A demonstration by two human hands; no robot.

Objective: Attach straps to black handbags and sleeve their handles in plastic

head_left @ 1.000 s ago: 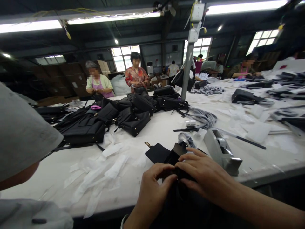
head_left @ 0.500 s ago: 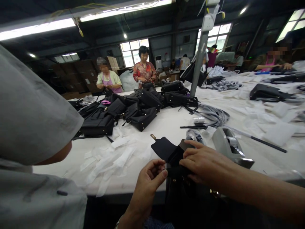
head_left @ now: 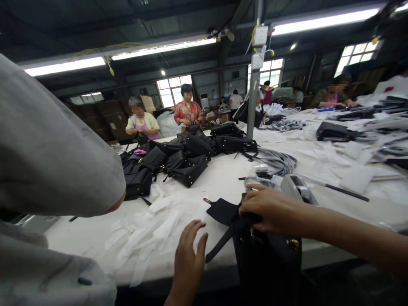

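Note:
A black bag [head_left: 267,263] with gold fittings stands at the table's front edge, its flap [head_left: 222,211] spread toward the left with a gold clasp [head_left: 207,200] at the tip. My right hand [head_left: 266,208] has its fingers closed on the bag's upper edge, near a black strap [head_left: 228,238] that hangs out to the left. Just left of the strap's end, my left hand [head_left: 190,255] is open, thumb and fingers apart, holding nothing. The bag's lower part is dark and hard to make out.
White paper scraps [head_left: 143,238] lie left of the hands. Behind are piled black bags [head_left: 188,165], a metal post [head_left: 253,102], grey cords [head_left: 280,161] and a tape dispenser [head_left: 295,187]. A co-worker's grey sleeve [head_left: 57,153] fills the left side. Other people work across the table.
My left hand has let go at the bag and opened, moving a little left and down. The strap now hangs free beside it. More of the bag shows, and the view has shifted right.

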